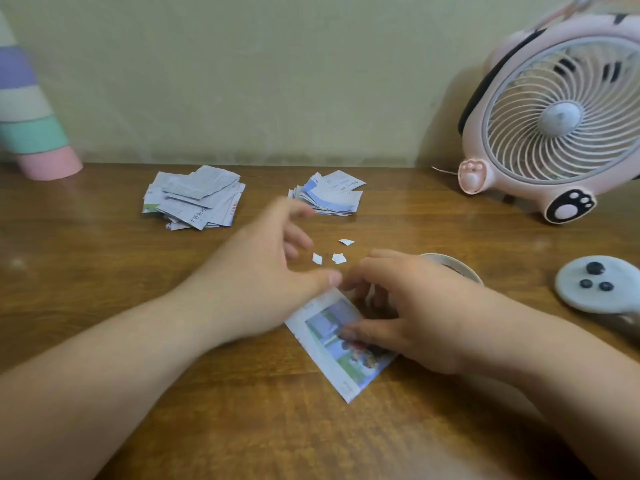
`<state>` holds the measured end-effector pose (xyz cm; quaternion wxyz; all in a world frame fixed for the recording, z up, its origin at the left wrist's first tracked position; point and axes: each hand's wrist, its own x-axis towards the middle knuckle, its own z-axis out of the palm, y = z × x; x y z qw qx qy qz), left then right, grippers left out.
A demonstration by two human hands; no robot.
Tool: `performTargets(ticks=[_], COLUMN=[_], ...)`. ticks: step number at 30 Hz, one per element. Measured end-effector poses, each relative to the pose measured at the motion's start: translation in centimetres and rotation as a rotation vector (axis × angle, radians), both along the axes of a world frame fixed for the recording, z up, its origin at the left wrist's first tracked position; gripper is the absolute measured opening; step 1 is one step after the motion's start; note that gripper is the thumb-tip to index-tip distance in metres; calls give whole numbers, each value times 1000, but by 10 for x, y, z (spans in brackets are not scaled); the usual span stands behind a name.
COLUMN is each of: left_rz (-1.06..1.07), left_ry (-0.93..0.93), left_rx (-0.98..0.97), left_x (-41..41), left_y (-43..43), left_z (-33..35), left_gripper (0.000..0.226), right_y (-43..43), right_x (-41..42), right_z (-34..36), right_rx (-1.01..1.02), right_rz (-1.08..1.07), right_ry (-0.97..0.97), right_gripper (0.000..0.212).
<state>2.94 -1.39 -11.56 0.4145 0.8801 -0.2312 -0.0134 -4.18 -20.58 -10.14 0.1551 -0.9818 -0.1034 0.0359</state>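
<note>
low at the near middle of the bench (86, 265), a printed sheet (329, 355) with a colour photo lies flat, skewed on the diagonal. right hand (412, 310) is on it: thumb laid across the photo, fingers curled at the far edge; whether they reach under the paper, cannot tell. left hand (263, 271) is blurred, fingers spread and slack, holding nothing, thumb tip at the sheet's far corner. just beyond lie three small white scraps (337, 258). a cup rim (450, 263) shows behind the right hand, with a white controller (602, 285) further right. further back are two heaps of torn pieces, well apart: grey text heap (194, 199) to the left, blue-edged heap (329, 195) to the right. a pink fan (561, 119) and a pastel striped cone (31, 126) stand by the wall.

judgement: tearing and sorting, with this sheet being readied for a tear. the next move calls for the left hand to close on the far corner, opposite the right, then pull apart evenly.
</note>
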Motion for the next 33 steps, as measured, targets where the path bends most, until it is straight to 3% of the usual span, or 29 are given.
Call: performTargets(ticks=[2, 4, 9, 13, 15, 18, 21, 23, 26, 31, 33], left_rz=[-109, -162, -173, -139, -88, -48, -65, -78, -88, -73, -56], left_ry=[1, 33, 163, 311, 417, 536, 612, 603, 555, 548, 588], left_rx=[228, 275, 118, -279, -511, -731, -823, -815, -757, -754, -805], left_x=[-6, -13, -13, -10, -7, -3, 0, 0, -3, -4, -3], left_y=[-2, -7, -7, -8, -8, -7, -6, -6, -6, -6, -6], left_z=[-7, -8, -3, -7, -8, -9, -9, -10, -12, -12, -10], left_gripper=[85, 91, 104, 95, 90, 89, 87, 85, 80, 79, 82], right_y=[-1, 0, 1, -7, -14, -21, -27, -26, -21, -20, -21], right_x=[1, 1, -3, -4, -2, -1, 2, 4, 7, 10, 9], right_z=[3, 5, 8, 8, 11, 18, 16, 12, 7, -2, -3], right_rx=[-33, -84, -160, -79, 18, 465, 834, 964, 1040, 909, 985], right_rz=[-23, -68, -164, -151, -109, -109, -198, -268, -302, -298, -287], right_ry=[-8, -4, 54, 74, 97, 187, 221, 215, 150, 2, -5], right_gripper=[38, 45, 53, 41, 34, 33, 43, 38, 19, 31, 39])
